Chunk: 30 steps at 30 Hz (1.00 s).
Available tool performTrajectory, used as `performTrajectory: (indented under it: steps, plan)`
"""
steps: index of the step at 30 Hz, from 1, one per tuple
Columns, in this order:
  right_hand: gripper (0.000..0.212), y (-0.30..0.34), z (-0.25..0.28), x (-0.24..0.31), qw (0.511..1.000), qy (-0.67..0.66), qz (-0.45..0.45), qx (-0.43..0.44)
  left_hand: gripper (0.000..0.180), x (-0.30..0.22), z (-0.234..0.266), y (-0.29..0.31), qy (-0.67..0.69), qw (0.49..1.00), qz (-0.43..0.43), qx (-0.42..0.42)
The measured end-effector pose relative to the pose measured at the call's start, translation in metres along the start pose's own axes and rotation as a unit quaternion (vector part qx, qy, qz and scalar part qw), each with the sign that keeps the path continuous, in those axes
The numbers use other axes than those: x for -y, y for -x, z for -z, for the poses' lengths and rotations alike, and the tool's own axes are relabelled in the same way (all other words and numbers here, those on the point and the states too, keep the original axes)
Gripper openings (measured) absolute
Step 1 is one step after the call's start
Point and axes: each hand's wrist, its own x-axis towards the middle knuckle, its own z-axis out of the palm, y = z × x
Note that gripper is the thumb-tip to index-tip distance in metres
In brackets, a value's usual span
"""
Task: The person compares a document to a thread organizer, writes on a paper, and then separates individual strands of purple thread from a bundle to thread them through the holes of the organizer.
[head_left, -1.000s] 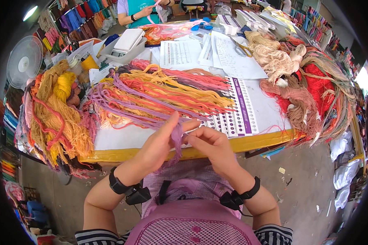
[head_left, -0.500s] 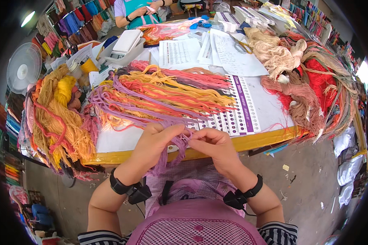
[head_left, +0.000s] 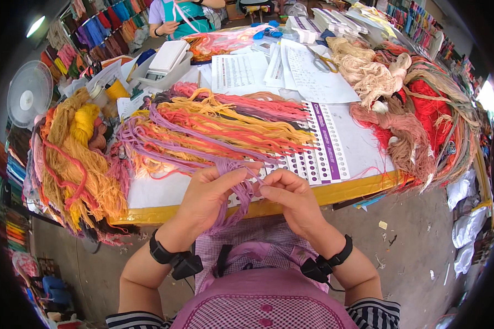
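Note:
A bundle of purple embroidery thread (head_left: pixel 231 205) hangs from my left hand (head_left: pixel 206 192), which is closed round it near the table's front edge. My right hand (head_left: pixel 291 193) pinches a purple strand drawn out from that bundle. Just beyond my hands lie white thread cards (head_left: pixel 328 143) with purple bands and rows of punched holes. Orange, yellow, coral and purple thread lengths (head_left: pixel 219 123) are looped to the holes and spread leftward across the table. The strand's exact end is hidden by my right fingers.
Heaps of yellow-tan thread (head_left: pixel 77 159) and of red-brown thread (head_left: pixel 422 120) flank me. Papers (head_left: pixel 318 71), scissors (head_left: pixel 326 60), a scale (head_left: pixel 170 57) and a fan (head_left: pixel 30 93) stand farther off. Across the table a person in a teal apron (head_left: pixel 189 19) handles pink thread.
My right hand has shifted slightly right and down, and a purple strand now shows between my hands. The person opposite has raised a pink strand.

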Motion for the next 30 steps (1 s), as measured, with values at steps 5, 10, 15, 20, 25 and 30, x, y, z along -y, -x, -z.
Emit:
performTrajectory:
  steps: [5, 10, 15, 20, 25, 30]
  plan:
    - [0.015, -0.003, -0.005, 0.003, 0.999, -0.040, -0.008, 0.029, 0.026, -0.003, -0.003, 0.002, 0.031, 0.999, 0.008, -0.007]
    - [0.012, -0.005, -0.006, -0.001, 0.999, 0.040, -0.035, 0.001, 0.026, 0.005, 0.002, -0.002, -0.041, 0.999, -0.011, 0.016]
    - [0.012, -0.003, -0.002, 0.000, 0.999, 0.031, -0.019, -0.006, 0.026, -0.004, 0.003, 0.000, -0.019, 0.999, 0.023, -0.014]
    - [0.012, -0.003, -0.001, -0.001, 0.999, 0.038, -0.003, -0.005, 0.017, 0.004, 0.006, 0.000, -0.088, 0.995, -0.042, 0.030]
    - [0.010, -0.003, 0.000, -0.001, 1.000, -0.009, -0.008, 0.016, 0.020, 0.004, 0.009, -0.001, -0.070, 0.997, -0.026, 0.015]
    - [0.011, -0.002, -0.002, 0.000, 0.999, -0.019, -0.019, 0.034, 0.019, 0.001, 0.002, 0.003, -0.015, 1.000, -0.014, 0.018]
